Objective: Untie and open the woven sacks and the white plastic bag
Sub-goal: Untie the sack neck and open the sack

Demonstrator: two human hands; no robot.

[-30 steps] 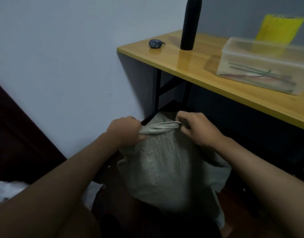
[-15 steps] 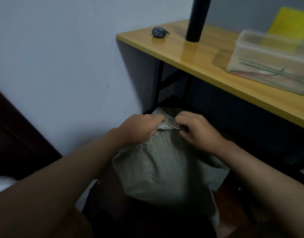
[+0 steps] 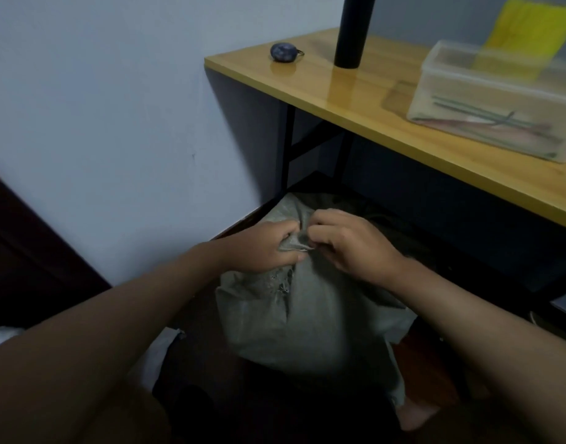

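A grey-green woven sack (image 3: 307,322) stands on the dark floor in front of me, partly under the wooden table. Its gathered top is bunched into a twist between my hands. My left hand (image 3: 262,248) grips the bunched fabric from the left with curled fingers. My right hand (image 3: 352,241) pinches the same twisted top from the right, knuckles up. The two hands nearly touch. Something white, perhaps plastic (image 3: 160,350), lies on the floor at the lower left, mostly hidden by my left arm.
A yellow-topped table (image 3: 371,100) with black legs stands at the right against the pale wall. On it are a small dark blue object (image 3: 283,52), a black cylinder (image 3: 353,30), a clear plastic box (image 3: 499,100) and a yellow sheet (image 3: 525,30). Dark wood panelling is at the left.
My hands came together on the sack's top, which was stretched between them a second ago and is now bunched. The view has tilted down slightly.
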